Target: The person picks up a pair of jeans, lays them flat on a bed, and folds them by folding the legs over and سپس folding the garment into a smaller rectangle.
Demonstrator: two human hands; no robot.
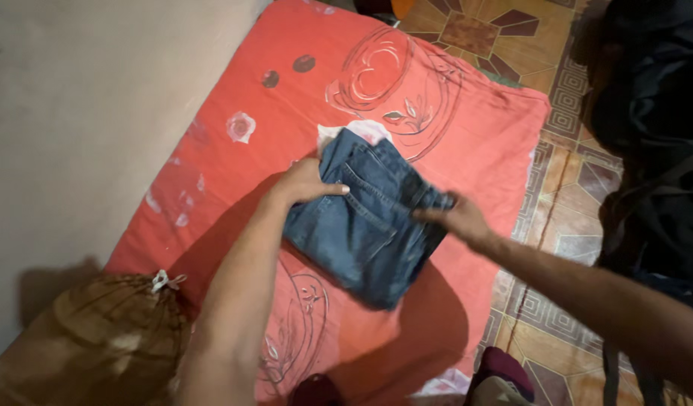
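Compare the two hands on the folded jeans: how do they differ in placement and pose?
The left hand lies on the upper left edge of the folded blue jeans, fingers pointing right; the right hand is at the right edge, fingers pointing left. The left hand looks flat on the denim, while the right hand's fingers seem to pinch the fold. Both touch the jeans on the red mattress cover.

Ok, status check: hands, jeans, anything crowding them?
Left hand flat on folded jeans. Right hand grips their right edge. Jeans on red sheet. Tied brown sack off left, apart.
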